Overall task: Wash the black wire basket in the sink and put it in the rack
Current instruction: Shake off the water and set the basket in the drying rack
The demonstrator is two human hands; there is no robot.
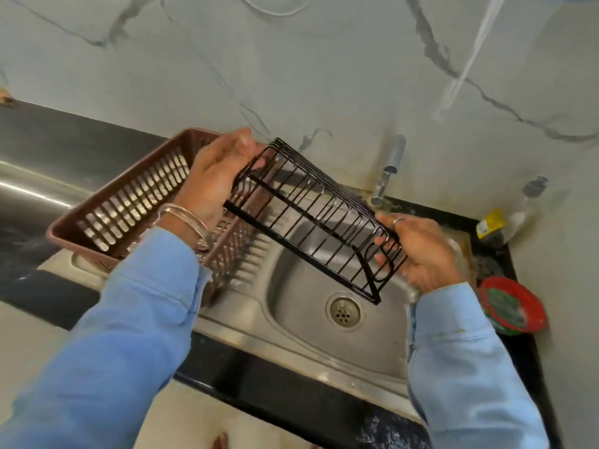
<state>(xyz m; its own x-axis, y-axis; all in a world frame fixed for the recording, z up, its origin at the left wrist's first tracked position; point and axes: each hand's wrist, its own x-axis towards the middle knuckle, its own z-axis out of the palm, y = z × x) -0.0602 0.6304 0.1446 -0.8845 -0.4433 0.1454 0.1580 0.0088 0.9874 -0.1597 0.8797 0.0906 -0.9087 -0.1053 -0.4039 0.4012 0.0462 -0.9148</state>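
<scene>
The black wire basket (312, 218) hangs in the air between both hands, tilted so its far-left end sits higher than its near-right end, above the steel sink (324, 338). The left hand (214, 176) grips the upper end: its fingers (241, 140) curl over the top corner wire, with the thumb side pressed against the end frame. The right hand (418, 254) clamps the lower end, its fingers (384, 254) threaded through the wire bars and closed on them, one of them wearing a ring.

Just beyond the left hand's knuckles sits the brown rack (136, 202), partly hidden by that wrist and its bangles (184, 218). Past the right fingers stands the tap (389, 170). The whole frame is motion-blurred, so the bottle (525, 205) and the red-rimmed item (512, 306) beyond the right wrist are hard to make out, and both sleeves are cut off by the frame edge.

The basket is thin black wire, rectangular, with parallel bars. The rack is slotted plastic. The sink is dull stainless steel with a round perforated drain (343, 312). The wall behind is pale veined marble
</scene>
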